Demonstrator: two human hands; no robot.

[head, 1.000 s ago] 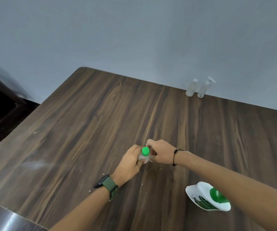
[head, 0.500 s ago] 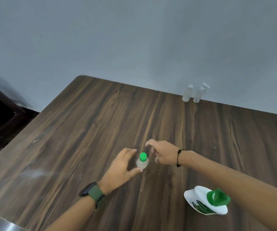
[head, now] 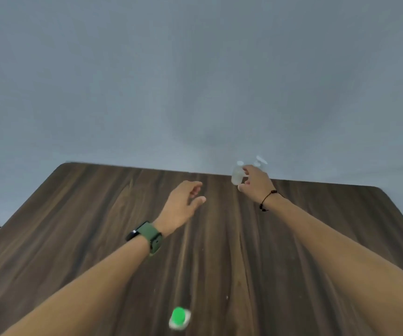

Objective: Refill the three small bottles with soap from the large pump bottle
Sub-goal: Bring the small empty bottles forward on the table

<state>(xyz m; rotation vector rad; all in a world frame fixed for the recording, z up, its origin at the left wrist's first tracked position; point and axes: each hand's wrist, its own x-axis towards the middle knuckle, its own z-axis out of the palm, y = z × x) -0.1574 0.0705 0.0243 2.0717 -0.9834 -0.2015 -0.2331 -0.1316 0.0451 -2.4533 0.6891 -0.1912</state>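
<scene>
a dark wood-grain table (head: 79,238) fills the lower half of the view, with a plain grey wall (head: 171,81) behind it. the left hand (head: 183,202) reaches out over the middle of the table, above the surface, fingers loosely curled and thumb out, holding nothing; a green-strapped watch (head: 147,236) sits on its wrist. near the bottom edge, between the two forearms, the small bottle with the green cap (head: 179,316) stands on the table, blurred and apart from both hands. further right, at the far edge by the wall, the right hand (head: 256,180) has its fingers and thumb curled round a small clear bottle (head: 237,175), gripping its side. just behind that hand, the white top of a small pump bottle (head: 260,162) shows, its body mostly hidden. a dark cord bracelet (head: 267,201) circles the right wrist
</scene>
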